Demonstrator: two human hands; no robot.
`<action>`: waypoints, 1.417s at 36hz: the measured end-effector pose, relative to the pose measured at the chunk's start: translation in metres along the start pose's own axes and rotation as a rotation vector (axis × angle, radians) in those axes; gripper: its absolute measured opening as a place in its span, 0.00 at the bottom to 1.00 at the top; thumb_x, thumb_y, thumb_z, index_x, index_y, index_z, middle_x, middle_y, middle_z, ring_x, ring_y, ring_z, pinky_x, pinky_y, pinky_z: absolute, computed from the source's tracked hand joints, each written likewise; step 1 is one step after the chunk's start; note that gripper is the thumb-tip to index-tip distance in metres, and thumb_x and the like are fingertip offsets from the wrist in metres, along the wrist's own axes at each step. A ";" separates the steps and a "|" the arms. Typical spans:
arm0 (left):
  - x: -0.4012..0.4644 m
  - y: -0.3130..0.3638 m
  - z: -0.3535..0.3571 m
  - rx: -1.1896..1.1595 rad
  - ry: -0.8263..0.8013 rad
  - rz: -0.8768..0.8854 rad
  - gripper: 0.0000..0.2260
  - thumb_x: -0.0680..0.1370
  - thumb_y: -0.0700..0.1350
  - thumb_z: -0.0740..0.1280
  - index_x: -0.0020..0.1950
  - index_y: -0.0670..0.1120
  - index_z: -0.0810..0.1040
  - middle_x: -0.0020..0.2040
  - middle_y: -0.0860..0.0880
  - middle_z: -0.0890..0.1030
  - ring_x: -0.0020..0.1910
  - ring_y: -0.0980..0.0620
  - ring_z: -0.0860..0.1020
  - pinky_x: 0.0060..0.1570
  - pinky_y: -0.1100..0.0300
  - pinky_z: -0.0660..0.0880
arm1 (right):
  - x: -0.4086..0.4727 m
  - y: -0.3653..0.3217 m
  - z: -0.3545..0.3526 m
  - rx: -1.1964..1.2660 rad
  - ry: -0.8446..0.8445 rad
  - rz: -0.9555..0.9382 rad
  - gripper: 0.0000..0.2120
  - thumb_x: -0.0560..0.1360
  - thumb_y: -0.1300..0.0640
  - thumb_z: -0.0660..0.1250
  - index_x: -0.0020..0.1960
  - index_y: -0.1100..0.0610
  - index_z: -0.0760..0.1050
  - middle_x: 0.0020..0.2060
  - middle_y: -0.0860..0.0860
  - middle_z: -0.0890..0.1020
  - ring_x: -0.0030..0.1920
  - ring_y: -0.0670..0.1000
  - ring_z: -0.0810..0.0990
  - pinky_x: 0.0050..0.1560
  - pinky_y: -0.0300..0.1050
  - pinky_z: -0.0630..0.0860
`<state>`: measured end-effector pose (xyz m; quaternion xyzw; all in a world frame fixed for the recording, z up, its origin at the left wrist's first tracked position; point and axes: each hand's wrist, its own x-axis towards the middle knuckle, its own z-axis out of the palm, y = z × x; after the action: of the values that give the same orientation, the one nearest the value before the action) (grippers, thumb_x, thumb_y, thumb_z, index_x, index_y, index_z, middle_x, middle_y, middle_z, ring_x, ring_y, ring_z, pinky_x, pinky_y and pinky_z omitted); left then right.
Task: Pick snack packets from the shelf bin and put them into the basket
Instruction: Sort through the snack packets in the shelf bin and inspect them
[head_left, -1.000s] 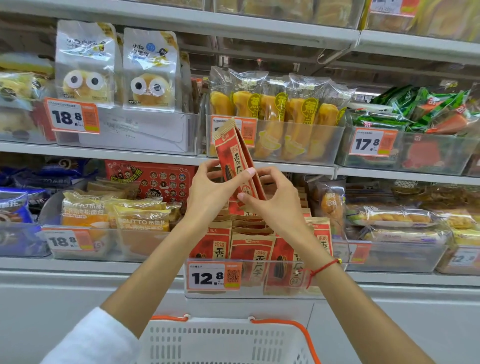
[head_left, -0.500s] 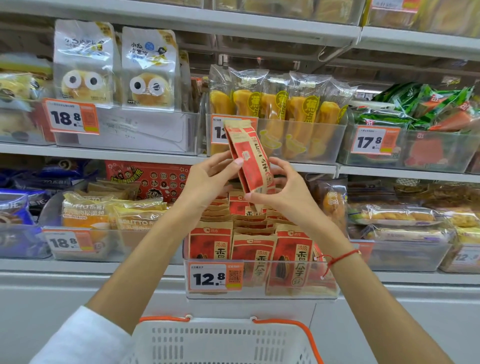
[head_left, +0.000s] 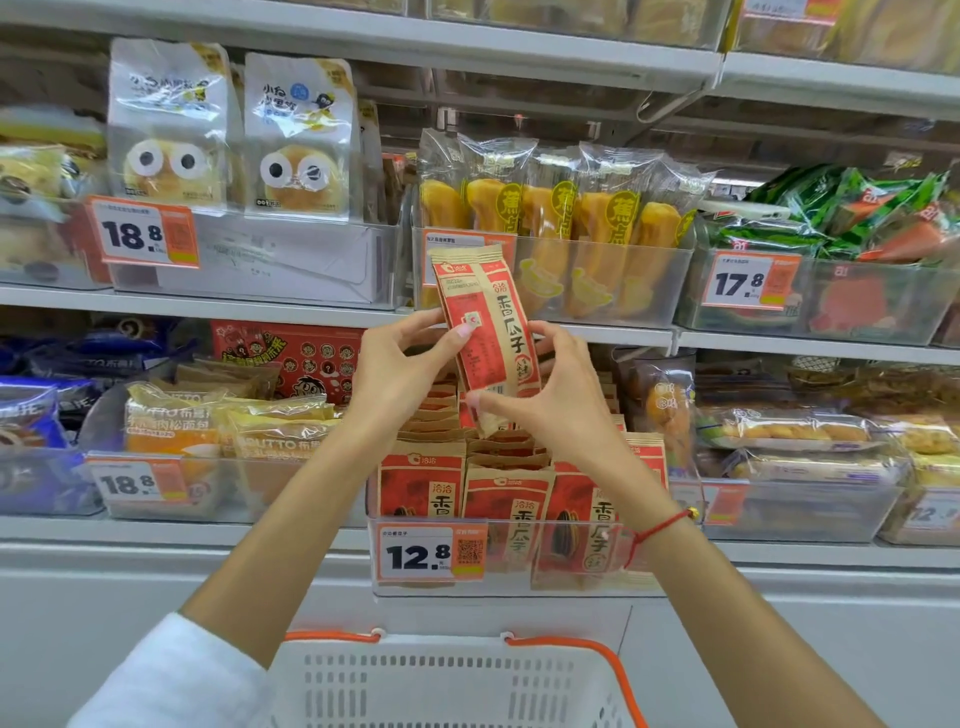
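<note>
Packet marked 香瓜子, above bin tag "12.8"

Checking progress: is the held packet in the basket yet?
Out. Both hands hold the packet up before the shelf, above the basket.

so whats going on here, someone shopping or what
A person stands at a snack shelf and holds one red and tan snack packet up with both hands: the left hand pinches its side, the right hand grips its lower end. It is out of the clear bin marked 12.8, which holds more of the same packets. The white basket with orange handles waits below, and the packet is not in it yet.
</note>
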<state>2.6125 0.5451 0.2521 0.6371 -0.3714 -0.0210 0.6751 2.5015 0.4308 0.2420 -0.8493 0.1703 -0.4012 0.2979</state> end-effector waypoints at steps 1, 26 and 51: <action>0.001 0.000 -0.002 -0.011 -0.025 0.002 0.16 0.75 0.50 0.72 0.62 0.53 0.80 0.52 0.54 0.85 0.53 0.53 0.83 0.58 0.50 0.78 | 0.001 -0.001 -0.004 0.029 -0.012 0.007 0.40 0.63 0.44 0.80 0.69 0.49 0.64 0.59 0.46 0.72 0.57 0.43 0.73 0.58 0.42 0.74; -0.007 0.012 -0.003 -0.083 -0.366 0.007 0.13 0.77 0.45 0.69 0.60 0.58 0.79 0.49 0.58 0.85 0.47 0.60 0.83 0.43 0.69 0.78 | 0.013 -0.001 -0.030 0.405 0.427 -0.015 0.05 0.73 0.56 0.74 0.47 0.47 0.81 0.39 0.47 0.84 0.40 0.44 0.83 0.45 0.47 0.83; -0.004 0.008 0.003 -0.263 -0.029 0.026 0.08 0.78 0.44 0.68 0.56 0.54 0.77 0.45 0.56 0.84 0.46 0.59 0.84 0.44 0.67 0.79 | 0.009 -0.003 -0.026 0.260 0.221 -0.023 0.13 0.72 0.55 0.75 0.55 0.46 0.81 0.43 0.46 0.85 0.43 0.45 0.84 0.47 0.52 0.82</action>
<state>2.6048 0.5462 0.2569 0.5376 -0.3835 -0.0699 0.7477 2.4868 0.4187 0.2624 -0.7562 0.1390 -0.5143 0.3800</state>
